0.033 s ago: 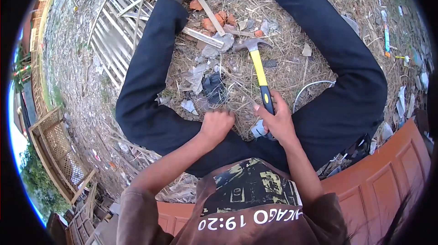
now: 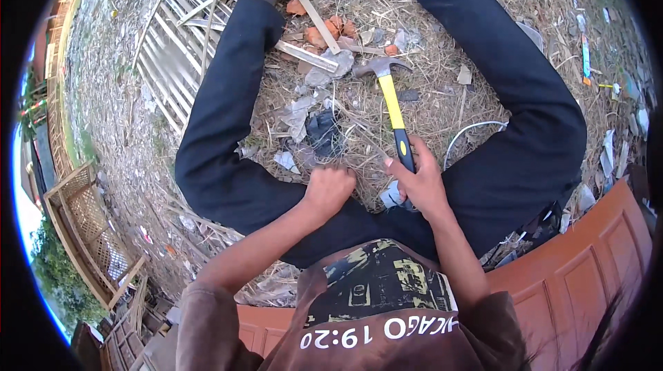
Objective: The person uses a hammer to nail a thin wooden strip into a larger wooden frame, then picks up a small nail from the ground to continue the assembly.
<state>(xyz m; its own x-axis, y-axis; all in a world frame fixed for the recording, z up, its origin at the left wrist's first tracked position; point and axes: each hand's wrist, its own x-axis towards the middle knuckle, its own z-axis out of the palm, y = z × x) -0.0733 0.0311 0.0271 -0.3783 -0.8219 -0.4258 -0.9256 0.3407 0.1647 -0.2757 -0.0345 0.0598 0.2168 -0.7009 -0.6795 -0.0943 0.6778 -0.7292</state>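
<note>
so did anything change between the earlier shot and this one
Nothing visibly changed. The right hand still grips the black end of the yellow-handled hammer, whose head rests on the straw-covered ground near the wooden strips. The left hand stays closed in a fist just above the ground beside it.

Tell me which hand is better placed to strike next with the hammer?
Right. The right hand already grips the yellow-and-black-handled steel claw hammer; the left hand is a closed fist beside it, apparently holding no tool.
</note>
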